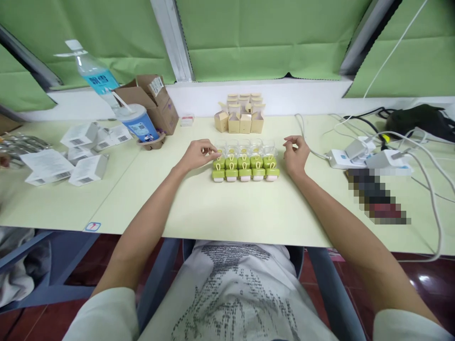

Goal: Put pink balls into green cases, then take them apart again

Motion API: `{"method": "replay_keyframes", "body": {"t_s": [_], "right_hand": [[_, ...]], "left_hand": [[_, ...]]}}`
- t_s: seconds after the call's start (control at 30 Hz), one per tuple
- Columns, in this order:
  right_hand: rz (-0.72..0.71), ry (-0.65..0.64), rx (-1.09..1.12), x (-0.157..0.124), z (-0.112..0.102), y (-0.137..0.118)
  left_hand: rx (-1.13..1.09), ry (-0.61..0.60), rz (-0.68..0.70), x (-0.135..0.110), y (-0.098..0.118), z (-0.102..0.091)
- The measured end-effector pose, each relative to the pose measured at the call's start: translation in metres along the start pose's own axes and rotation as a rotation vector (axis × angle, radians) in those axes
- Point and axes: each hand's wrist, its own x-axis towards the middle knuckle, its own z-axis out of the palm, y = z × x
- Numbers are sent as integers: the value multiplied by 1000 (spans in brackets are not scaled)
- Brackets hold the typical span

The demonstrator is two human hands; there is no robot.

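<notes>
Two rows of small green cases [244, 162] with yellow-green loops stand side by side on the table, the front ones showing white or pale pink lower parts. Behind them runs a line of clear plastic cups or covers [269, 146]. My left hand [199, 154] is at the left end of this group, fingertips by the back left case; whether they touch it I cannot tell. Nothing shows in its loosely bent, parted fingers. To the right of the group, my right hand [296, 153] rests apart from the cases, its fingers half curled and empty.
Small open cardboard boxes [245, 124] stand behind the cases. On the left are white boxes [88, 169], a blue-labelled cup [140, 125], a bottle [97, 78] and a brown carton [161, 106]. Power strips [369, 160] and white cables [432, 199] lie on the right.
</notes>
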Motion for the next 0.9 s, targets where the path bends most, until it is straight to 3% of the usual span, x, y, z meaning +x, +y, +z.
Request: {"method": "replay_keyframes", "body": {"t_s": [0.23, 0.37, 0.47, 0.57, 0.7, 0.9], "right_hand": [[-2, -36, -39, 4, 0, 9], [4, -34, -17, 5, 1, 10], [18, -42, 11, 4, 2, 7], [41, -49, 17, 2, 2, 4], [37, -41, 13, 1, 2, 3], [31, -57, -8, 4, 1, 10]], "left_hand": [[-36, -98, -3, -1, 1, -3], [-57, -25, -6, 2, 11, -21], [-97, 84, -17, 19, 17, -40], [-113, 81, -42, 47, 14, -49], [-92, 30, -106, 75, 0, -40], [-194, 20, -163, 79, -22, -19]]}}
